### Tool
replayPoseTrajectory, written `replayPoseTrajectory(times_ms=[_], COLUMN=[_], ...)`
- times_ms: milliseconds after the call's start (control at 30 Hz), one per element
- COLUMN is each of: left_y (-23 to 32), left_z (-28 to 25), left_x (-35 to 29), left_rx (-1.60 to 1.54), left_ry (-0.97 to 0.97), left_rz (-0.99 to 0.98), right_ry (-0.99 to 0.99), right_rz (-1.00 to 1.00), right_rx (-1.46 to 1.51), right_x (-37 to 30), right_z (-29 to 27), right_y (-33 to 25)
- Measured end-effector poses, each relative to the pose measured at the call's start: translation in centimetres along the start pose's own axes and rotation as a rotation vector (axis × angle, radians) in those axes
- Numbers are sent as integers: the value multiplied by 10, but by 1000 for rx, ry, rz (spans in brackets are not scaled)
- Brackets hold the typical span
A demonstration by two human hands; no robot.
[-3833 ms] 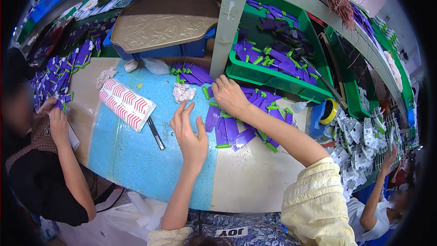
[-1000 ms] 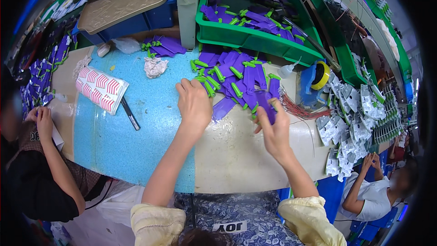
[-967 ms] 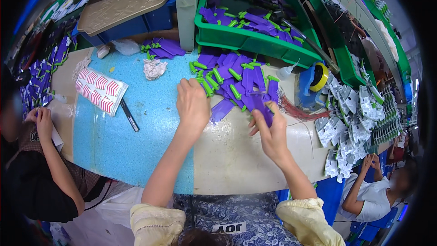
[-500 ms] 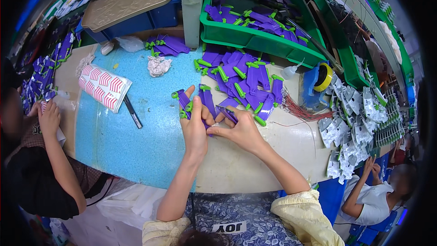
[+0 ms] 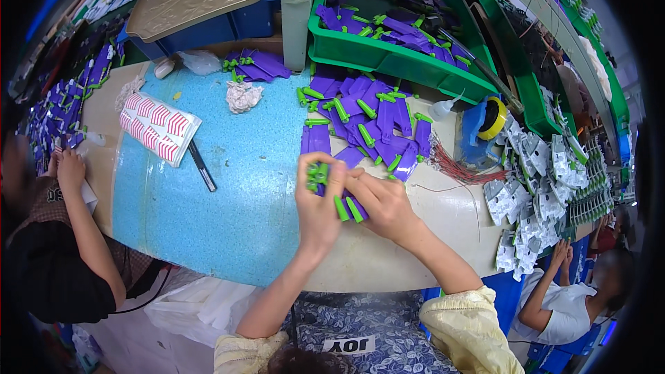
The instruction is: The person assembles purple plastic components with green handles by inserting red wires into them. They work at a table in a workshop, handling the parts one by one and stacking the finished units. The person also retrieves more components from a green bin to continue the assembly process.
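Close together over the table's front, my two hands work on purple plastic parts with green ends. My left hand [image 5: 320, 211] is wrapped round several of these parts, whose green ends [image 5: 317, 176] poke out by the fingers. My right hand [image 5: 388, 209] pinches at the same bunch, its fingertips meeting the left thumb. Two more green ends [image 5: 350, 209] stick out below, between the hands; which hand bears them I cannot tell. Just beyond lies a heap of similar purple and green parts [image 5: 377, 121]. One loose purple part [image 5: 316, 140] rests at the heap's left side.
Behind the heap stands a green bin [image 5: 395, 66] of such parts. To the right are a yellow tape roll [image 5: 493, 118], thin red wires [image 5: 464, 170] and grey parts [image 5: 530, 180]. A striped packet [image 5: 156, 128] and black pen [image 5: 202, 167] lie left. Co-workers sit on both sides.
My hands have come closer together, the left shifting right. More green ends now show bunched in my left hand. The purple part by my left fingertips is now uncovered on the table.
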State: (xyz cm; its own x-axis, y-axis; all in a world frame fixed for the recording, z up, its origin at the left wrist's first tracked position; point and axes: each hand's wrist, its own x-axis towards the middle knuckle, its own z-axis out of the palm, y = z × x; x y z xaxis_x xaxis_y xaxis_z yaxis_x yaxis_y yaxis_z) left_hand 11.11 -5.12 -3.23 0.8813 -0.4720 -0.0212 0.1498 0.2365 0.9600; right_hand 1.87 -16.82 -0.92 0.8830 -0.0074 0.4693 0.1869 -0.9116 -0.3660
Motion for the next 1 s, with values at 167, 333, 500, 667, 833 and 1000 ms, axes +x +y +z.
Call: replayPoseTrajectory(times_ms=[167,333,500,667,833,1000], left_y=[44,18,14,14,11,21], left_z=[-37,-68,-47,-37,-10,-20], left_x=[-12,-15,-15,-5,-9,12], left_rx=[364,108,-126,-554,-84,700], left_ry=[-70,12,154,-55,-47,-105], left_rz=[-198,-415,-371,-485,-260,25], right_ry=[69,-22,-85,-153,-22,124], right_rz=[249,530,804,658,19,246], right_rx=[78,-191,154,556,-25,54], right_x=[-12,32,49,16,8,-3], right_z=[6,47,36,1,-4,-18], right_y=[10,-2,10,-34,-15,15])
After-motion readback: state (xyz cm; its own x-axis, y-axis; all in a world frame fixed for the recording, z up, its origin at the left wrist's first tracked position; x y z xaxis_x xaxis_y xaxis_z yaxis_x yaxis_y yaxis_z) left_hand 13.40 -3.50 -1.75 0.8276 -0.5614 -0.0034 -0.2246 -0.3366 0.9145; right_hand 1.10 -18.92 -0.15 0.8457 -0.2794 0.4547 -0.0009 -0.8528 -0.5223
